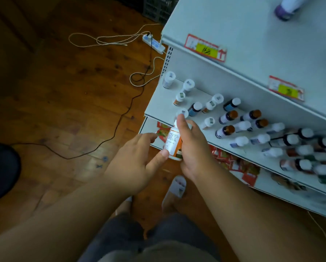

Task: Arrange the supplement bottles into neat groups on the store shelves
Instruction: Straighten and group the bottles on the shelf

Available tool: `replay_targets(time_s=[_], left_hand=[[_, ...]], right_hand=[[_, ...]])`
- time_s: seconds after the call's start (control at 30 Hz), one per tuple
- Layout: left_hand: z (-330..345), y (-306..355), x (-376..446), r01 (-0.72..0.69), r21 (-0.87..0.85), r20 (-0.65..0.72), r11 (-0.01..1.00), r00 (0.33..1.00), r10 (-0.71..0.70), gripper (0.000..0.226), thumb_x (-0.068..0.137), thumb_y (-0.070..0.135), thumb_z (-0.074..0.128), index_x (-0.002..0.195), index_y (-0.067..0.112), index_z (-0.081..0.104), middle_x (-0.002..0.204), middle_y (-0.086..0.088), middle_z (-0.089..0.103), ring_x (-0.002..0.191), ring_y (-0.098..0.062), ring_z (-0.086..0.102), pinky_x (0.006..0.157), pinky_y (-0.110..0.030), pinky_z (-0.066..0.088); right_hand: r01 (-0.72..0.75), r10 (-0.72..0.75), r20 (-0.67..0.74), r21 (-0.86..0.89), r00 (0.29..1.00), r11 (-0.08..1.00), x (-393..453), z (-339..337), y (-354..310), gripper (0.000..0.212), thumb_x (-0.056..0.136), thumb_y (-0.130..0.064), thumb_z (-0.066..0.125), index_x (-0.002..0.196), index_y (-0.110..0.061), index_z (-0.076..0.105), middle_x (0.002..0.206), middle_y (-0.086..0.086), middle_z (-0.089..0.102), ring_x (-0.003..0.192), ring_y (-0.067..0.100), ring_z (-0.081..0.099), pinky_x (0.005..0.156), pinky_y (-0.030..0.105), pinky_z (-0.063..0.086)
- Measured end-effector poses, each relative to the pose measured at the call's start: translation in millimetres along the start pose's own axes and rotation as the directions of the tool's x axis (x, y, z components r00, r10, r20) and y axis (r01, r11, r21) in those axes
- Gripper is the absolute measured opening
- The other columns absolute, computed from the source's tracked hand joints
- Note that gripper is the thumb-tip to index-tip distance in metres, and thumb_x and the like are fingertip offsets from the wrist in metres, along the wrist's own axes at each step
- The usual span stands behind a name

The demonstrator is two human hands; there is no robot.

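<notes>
I see my right hand (193,146) gripping an orange-and-white bottle (174,141) off the shelf (158,103) edge; left hand (137,159) fingers loose, thumb touching it. A slip would drop it to the floor.

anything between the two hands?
Head view: only the orange-and-white bottle. The right hand grips it; the left hand touches its base with the thumb.

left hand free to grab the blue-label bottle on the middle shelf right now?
Probably not directly: the left hand touches the orange-label bottle gripped by the right hand, and both sit between it and the blue-label bottle.
</notes>
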State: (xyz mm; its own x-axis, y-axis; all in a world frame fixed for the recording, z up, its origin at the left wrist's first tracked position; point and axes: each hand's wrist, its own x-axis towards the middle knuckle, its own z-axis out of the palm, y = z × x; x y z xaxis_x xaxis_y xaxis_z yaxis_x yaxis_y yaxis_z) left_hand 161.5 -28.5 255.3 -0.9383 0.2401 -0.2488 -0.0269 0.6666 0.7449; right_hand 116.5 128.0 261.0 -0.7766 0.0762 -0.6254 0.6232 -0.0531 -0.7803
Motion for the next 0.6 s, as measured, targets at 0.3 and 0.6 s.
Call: replay_targets(time_s=[0.3,0.6], left_hand=[[-39,134,-42,-0.315,0.149,0.058,0.937,0.949,0.309,0.099,0.073,0.091,0.007,0.140,0.025,0.038,0.138,0.006,0.048,0.124,-0.011,0.047,0.100,-0.037,0.043],[65,276,-53,-0.470,0.234,0.159,0.851,0.882,0.444,0.099,0.070,0.090,0.006,0.144,0.029,0.032,0.144,0.008,0.044,0.126,-0.008,0.044,0.102,-0.033,0.040]], right_hand=[[0.232,-0.210,-0.102,0.347,0.972,0.909,-130,-67,-76,0.034,0.085,-0.043,0.068,0.098,-0.012,0.059,0.092,0.018,0.067,0.094,0.043,0.070,0.084,0.061,0.056],[0.445,-0.370,-0.272,0.307,0.888,0.841,-210,-231,-92,0.021,0.085,-0.042,0.070,0.085,-0.024,0.059,0.089,0.018,0.060,0.082,0.034,0.062,0.077,0.053,0.052]])
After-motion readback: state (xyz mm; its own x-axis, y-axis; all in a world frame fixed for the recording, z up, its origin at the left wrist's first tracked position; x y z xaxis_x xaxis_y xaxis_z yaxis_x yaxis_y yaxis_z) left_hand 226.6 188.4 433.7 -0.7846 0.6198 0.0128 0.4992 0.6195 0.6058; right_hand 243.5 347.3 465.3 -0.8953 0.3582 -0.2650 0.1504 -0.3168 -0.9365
